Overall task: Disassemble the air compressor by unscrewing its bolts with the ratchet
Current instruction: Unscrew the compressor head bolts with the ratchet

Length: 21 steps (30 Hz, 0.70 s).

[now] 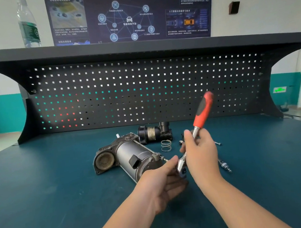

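On the shelf at far left stands a clear bottle with a green label, its print too blurred to read. Behind it hangs a dark poster of Chinese text and linked icons around a car; the headings are legible only as Chinese characters. Below runs the pegboard. On the teal bench, the compressor lies on its side, left of centre, one bolt protruding from its near end. Behind it sits a black part with an unreadable label, and beside that a spring. Your left hand pinches the head of the ratchet with curled fingers. Your right hand grips its steel shank, red handle tilted up and away. Loose screws lie on the bench to the right.
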### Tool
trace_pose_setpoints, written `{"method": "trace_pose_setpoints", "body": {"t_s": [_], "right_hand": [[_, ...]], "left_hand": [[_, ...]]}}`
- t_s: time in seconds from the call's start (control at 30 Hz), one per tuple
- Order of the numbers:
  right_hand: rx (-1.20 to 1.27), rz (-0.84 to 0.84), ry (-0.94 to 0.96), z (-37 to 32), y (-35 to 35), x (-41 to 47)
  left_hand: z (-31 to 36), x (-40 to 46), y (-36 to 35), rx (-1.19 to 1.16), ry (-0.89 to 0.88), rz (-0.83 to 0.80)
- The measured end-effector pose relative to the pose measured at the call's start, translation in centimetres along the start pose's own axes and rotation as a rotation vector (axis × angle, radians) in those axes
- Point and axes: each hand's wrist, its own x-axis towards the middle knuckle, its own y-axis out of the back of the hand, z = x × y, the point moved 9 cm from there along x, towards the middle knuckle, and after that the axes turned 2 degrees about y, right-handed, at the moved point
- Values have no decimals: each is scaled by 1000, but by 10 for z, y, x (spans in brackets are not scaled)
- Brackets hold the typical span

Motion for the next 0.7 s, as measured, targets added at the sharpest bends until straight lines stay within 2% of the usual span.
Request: {"method": "trace_pose_setpoints", "body": {"t_s": [0.17, 0.23, 0.27, 0.3, 0.37, 0.47, 0.53, 0.57, 0.6, 0.63, 0.7], "right_hand": [[-303, -230, 671, -65, -28, -37], [-381, -237, 781, -71, -33, -46], [-367, -214, 754, -69, -31, -45], [-316, -177, 672, -63, -27, -39], [-185, -77, 388, -39, -15, -22], [16, 75, -218, 26, 2, -2], [302, 141, -680, 74, -2, -14], [414, 159, -837, 88, -7, -24], [451, 158, -908, 94, -10, -30], [414, 137, -886, 95, -11, -28], [246, 129, -635, 80, -4, -12]], "left_hand": [[2, -1, -2, -33, -10, -29], [1, -1, -1, -54, 14, -27], [1, -1, -1, -63, 22, -34], [0, -1, -2, -76, 29, -43], [0, -2, -6, -113, 39, -66], [1, -2, -9, -153, 42, -67], [0, 0, -9, -145, 38, -61], [0, 0, -9, -130, 36, -59], [0, 0, -9, -116, 34, -56], [0, 0, -8, -105, 33, -52], [0, 1, -6, -97, 26, -39]]}}
